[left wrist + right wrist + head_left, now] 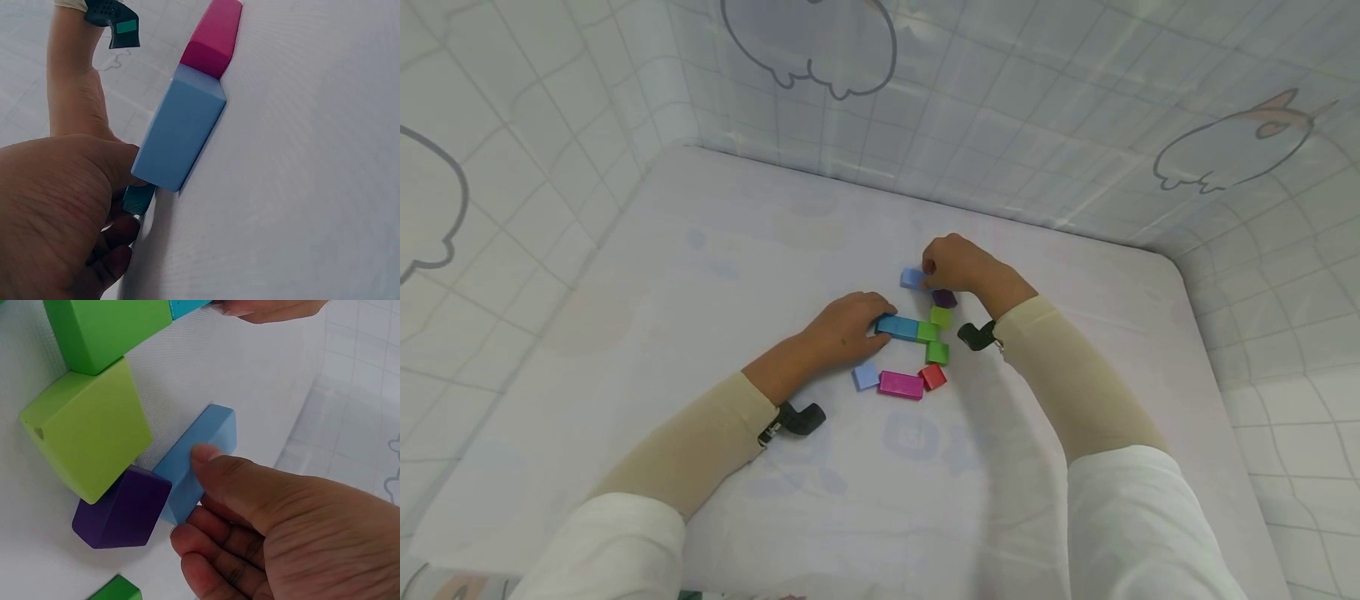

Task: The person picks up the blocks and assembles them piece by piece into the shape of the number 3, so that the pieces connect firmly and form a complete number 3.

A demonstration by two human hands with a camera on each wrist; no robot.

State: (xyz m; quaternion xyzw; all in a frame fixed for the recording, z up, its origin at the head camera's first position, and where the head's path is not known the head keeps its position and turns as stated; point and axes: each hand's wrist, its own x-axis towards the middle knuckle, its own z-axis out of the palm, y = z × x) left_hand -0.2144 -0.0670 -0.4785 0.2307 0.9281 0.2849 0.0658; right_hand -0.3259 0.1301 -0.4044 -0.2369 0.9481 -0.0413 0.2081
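My right hand pinches a long light blue block between thumb and fingers. One end of that block meets a dark purple block, which touches a lime block. To the left, my left hand holds the left end of a turquoise block, thumb on the near side and fingers on the far side. A green block adjoins its right end, with another green block just below. Nearer me, a light blue block, a magenta block and a red block form a row.
All the blocks lie on a white cloth surface. White grid-patterned sheeting with animal drawings rises behind and at both sides. One more green block shows at the bottom of the right wrist view. Each wrist carries a dark camera mount.
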